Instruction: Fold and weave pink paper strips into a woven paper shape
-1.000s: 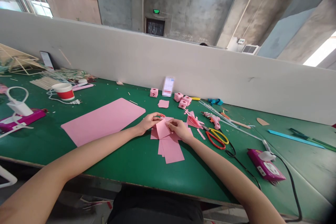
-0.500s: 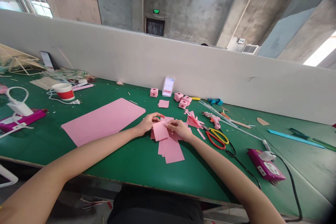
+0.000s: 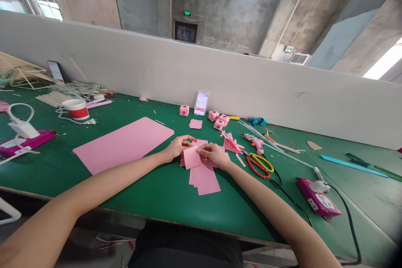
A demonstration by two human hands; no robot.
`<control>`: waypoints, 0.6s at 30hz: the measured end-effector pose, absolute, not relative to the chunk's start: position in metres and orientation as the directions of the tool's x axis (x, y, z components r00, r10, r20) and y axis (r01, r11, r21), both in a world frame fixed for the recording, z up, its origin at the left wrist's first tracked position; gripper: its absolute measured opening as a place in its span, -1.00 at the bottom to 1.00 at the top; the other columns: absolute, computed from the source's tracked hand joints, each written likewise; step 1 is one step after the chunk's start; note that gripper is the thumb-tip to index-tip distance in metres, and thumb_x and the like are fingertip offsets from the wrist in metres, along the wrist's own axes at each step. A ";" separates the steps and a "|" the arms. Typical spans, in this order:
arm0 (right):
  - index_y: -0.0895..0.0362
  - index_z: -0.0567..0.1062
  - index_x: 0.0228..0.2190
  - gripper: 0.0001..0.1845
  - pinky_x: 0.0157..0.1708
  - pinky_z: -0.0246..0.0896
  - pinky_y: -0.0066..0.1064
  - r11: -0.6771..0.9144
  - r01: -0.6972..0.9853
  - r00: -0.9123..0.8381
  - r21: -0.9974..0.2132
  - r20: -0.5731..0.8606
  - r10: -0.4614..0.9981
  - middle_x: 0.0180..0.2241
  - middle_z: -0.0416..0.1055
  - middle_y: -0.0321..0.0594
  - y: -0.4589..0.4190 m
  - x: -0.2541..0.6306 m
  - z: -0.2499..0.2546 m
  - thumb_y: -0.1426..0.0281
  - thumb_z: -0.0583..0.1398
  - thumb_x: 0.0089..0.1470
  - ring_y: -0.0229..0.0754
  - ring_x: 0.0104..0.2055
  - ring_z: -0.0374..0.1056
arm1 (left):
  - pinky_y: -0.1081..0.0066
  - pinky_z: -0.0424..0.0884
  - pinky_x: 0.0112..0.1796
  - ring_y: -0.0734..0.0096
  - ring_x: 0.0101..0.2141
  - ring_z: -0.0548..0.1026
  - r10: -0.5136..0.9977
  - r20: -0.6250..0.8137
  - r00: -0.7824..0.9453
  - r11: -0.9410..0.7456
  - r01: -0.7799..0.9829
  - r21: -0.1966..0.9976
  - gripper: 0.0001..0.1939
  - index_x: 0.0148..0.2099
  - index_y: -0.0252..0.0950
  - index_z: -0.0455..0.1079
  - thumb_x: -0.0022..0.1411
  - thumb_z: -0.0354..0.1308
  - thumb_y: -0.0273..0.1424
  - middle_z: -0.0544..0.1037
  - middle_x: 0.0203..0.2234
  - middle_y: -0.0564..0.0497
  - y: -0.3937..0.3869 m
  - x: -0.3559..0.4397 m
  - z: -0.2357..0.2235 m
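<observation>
A small pink paper square (image 3: 192,158) is held up over a loose pile of pink paper pieces (image 3: 207,182). My right hand (image 3: 215,155) pinches its right edge between thumb and fingers. At its upper left edge, my left hand (image 3: 176,149) is closed, with the fingertips partly hidden behind the paper. A small red patch shows at the left fingertips; I cannot make out what it is. Beyond my hands lie a short stack of pink squares (image 3: 196,124) and several folded pink paper cubes (image 3: 219,124). Scissors (image 3: 259,166) with red and yellow handles lie to the right.
A large pink sheet (image 3: 125,144) lies at left on the green table (image 3: 147,201). A propped phone (image 3: 201,104) leans on the grey partition (image 3: 141,58). Right are a glue gun (image 3: 256,143) and a purple power strip (image 3: 317,197) with a black cord. A paper cup (image 3: 77,109) stands far left.
The pink square has shifted and tilted very slightly in my fingers. Both hands stay in nearly the same place.
</observation>
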State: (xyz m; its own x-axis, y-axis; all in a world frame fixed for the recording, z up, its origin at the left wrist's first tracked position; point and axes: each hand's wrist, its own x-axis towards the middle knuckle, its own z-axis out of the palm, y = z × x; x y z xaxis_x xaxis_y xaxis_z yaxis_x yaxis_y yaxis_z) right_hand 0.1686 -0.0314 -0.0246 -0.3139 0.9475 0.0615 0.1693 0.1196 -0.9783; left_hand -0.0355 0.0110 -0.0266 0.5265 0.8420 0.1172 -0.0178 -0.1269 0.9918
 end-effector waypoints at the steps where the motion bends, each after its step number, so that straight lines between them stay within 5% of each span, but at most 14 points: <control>1: 0.15 0.54 -0.47 -0.58 -0.47 0.18 -0.44 0.118 0.167 -0.314 -0.979 0.060 0.948 -0.55 0.39 -0.30 -0.031 0.168 -0.024 0.02 0.32 -0.10 -0.30 -0.53 0.25 | 0.40 0.37 -0.39 0.33 -0.45 0.53 0.841 0.114 0.529 -0.124 -0.016 0.992 -0.53 -0.09 -0.30 0.40 -0.02 0.38 -0.21 0.59 -0.44 0.00 0.011 -0.036 -0.027; 11: 0.15 0.52 -0.49 -0.63 -0.50 0.17 -0.46 0.129 0.149 -0.287 -0.980 0.082 0.954 -0.57 0.37 -0.32 -0.034 0.164 -0.022 0.07 0.33 -0.08 -0.32 -0.56 0.24 | 0.40 0.35 -0.38 0.32 -0.44 0.52 0.853 0.100 0.513 -0.116 -0.001 0.993 -0.52 -0.06 -0.29 0.40 0.01 0.37 -0.19 0.59 -0.46 0.01 0.012 -0.036 -0.028; 18: 0.14 0.50 -0.48 -0.63 -0.50 0.18 -0.46 0.131 0.139 -0.259 -0.982 0.092 0.961 -0.56 0.38 -0.31 -0.031 0.163 -0.028 0.07 0.32 -0.07 -0.31 -0.55 0.25 | 0.41 0.38 -0.36 0.30 -0.35 0.55 0.865 0.098 0.492 -0.083 -0.053 0.995 -0.53 -0.04 -0.29 0.38 0.02 0.36 -0.26 0.60 -0.30 -0.07 0.013 -0.035 -0.028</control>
State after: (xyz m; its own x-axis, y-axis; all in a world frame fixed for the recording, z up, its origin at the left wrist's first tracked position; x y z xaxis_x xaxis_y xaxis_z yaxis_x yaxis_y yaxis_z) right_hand 0.1632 -0.0314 -0.0276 -0.2590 0.9615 0.0920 0.1392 0.1314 -0.9815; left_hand -0.0353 0.0135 -0.0280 0.4919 0.8651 0.0984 -0.0534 -0.0829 0.9951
